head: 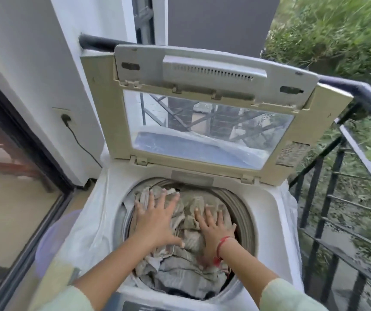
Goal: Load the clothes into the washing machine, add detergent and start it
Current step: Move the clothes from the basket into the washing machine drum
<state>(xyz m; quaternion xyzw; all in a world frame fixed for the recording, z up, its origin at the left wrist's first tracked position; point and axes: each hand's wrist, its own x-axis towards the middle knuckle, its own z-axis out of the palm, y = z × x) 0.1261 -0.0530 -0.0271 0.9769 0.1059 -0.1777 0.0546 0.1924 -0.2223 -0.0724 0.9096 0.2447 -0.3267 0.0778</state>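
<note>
A top-loading washing machine [267, 205] stands in front of me with its lid [211, 104] raised upright. Its drum is filled with crumpled beige and grey clothes [186, 261]. My left hand [157, 218] lies flat on the clothes at the drum's back left, fingers spread. My right hand [215, 225] presses flat on the clothes to the right of it, fingers spread, with a red thread around the wrist. No detergent is in view.
A dark metal railing [337, 198] runs along the right side, with greenery beyond. A white wall with a socket and plugged cable [66, 120] is at the left. A lilac tub [52, 241] sits left of the machine. The control panel [148, 307] shows at the bottom edge.
</note>
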